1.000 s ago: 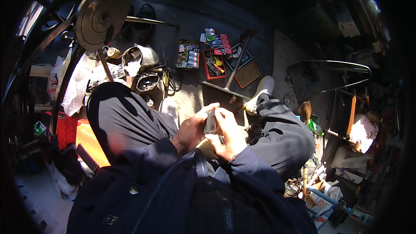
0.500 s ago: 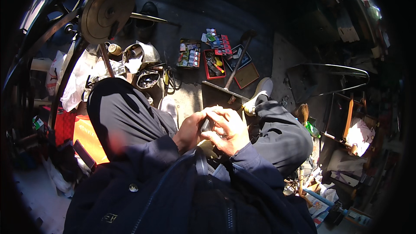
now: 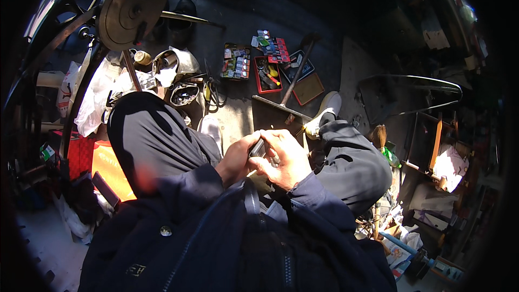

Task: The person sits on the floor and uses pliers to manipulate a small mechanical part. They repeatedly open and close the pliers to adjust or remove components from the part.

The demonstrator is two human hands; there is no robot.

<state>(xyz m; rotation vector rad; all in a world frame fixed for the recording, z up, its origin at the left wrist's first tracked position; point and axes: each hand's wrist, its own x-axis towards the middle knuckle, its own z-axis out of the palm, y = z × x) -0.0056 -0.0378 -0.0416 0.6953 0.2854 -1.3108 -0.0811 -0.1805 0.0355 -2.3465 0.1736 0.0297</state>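
Observation:
Between my knees, my left hand (image 3: pixel 236 157) and my right hand (image 3: pixel 284 162) are wrapped round a small dark oblong object (image 3: pixel 257 148), which is partly hidden by my fingers. Both sets of fingers are curled on it, my right thumb lying across its near end. Just beyond my hands a metal bar with a T-shaped end (image 3: pixel 289 91) lies on the floor, beside an open red box of small tools (image 3: pixel 266 74), a box of small packets (image 3: pixel 235 64), blister cards (image 3: pixel 273 46) and a brown tray (image 3: pixel 308 88).
At upper left stands a metal frame with a round disc (image 3: pixel 130 11); below are white bags (image 3: pixel 92 113) and an orange-red bag (image 3: pixel 111 167). At right lie a black looped frame (image 3: pixel 411 97), a brush (image 3: pixel 378 135), a green bottle (image 3: pixel 390 158) and wooden pieces (image 3: pixel 437 143).
My fingers have shifted round the dark object, the right ones closing over its top, and it now sits more slanted than a second ago. The view has tilted slightly.

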